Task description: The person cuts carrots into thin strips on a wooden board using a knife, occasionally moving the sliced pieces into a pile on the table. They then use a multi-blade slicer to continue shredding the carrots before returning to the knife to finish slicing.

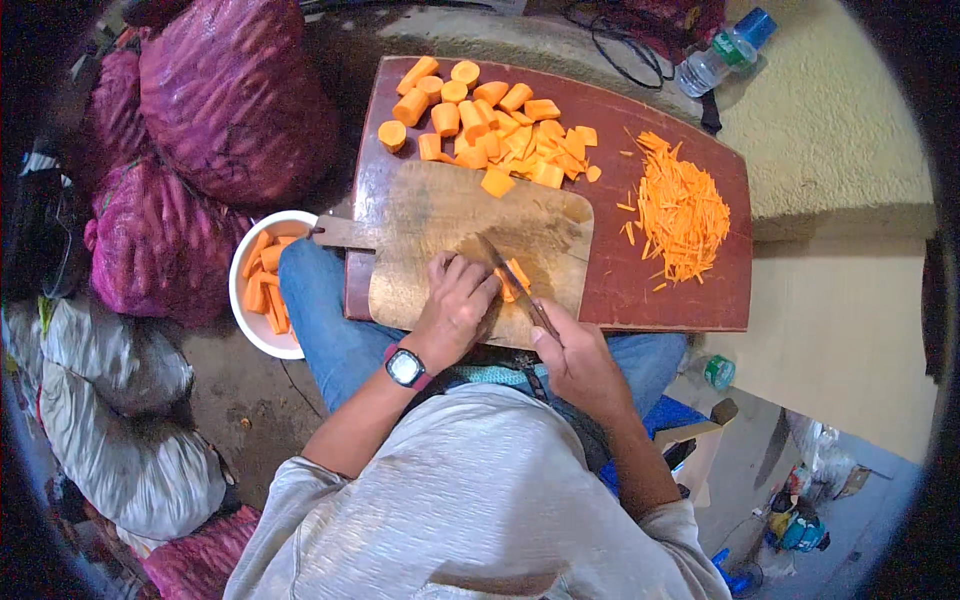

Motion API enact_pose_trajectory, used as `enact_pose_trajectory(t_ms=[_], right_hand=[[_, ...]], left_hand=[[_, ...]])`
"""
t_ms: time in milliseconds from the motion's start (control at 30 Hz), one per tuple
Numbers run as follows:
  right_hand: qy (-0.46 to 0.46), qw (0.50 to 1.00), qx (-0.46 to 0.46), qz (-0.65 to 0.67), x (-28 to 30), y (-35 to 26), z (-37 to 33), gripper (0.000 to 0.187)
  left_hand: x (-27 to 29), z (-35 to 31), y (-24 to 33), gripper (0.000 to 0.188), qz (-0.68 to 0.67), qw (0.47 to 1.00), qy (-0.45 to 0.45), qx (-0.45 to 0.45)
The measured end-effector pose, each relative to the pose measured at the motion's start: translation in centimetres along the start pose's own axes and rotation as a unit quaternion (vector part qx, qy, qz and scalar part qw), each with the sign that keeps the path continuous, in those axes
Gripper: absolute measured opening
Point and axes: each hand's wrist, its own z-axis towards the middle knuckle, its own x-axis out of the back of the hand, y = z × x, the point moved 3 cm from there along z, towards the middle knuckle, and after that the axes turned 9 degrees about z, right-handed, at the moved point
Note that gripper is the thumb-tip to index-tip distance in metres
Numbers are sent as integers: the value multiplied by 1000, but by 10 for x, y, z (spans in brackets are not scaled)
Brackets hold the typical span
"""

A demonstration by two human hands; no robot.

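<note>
My right hand [580, 360] is wrapped round the handle of a knife [493, 253], whose blade slants up and left over the wooden cutting board [430, 205]. Just right of the blade lie cut carrot pieces [514, 272]. To the left of the knife, my left hand [462, 300] rests on the board with its fingers curled in. Whatever may be under those fingers is hidden. Behind the board sit thick carrot chunks [445, 118] and thinner carrot slices [522, 145]. A heap of carrot shreds [682, 215] is piled at the right.
The board lies on a dark red tabletop [640, 290] across my lap. At the left stands a white bowl [240, 300] of peeled carrots, beside purple mesh sacks [235, 100] and a pale sack [130, 460]. A water bottle [722, 55] lies at the back right.
</note>
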Motion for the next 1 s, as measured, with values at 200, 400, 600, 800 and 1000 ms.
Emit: enact_pose_trajectory(t_ms=[200, 400, 600, 800, 1000], right_hand=[[17, 999, 17, -24, -11, 5, 7, 27], [35, 999, 32, 15, -7, 1, 0, 25], [13, 1000, 0, -16, -11, 10, 5, 30], [36, 999, 16, 28, -6, 2, -4, 30], [23, 1000, 9, -8, -12, 7, 3, 24]], left_hand=[[-4, -2, 0, 39, -13, 1000, 1, 14], [-3, -3, 1, 43, 16, 1000, -12, 14], [-7, -1, 2, 36, 4, 1000, 1, 21], [-4, 0, 2, 37, 28, 1000, -3, 13], [-4, -2, 3, 36, 44, 999, -2, 7]])
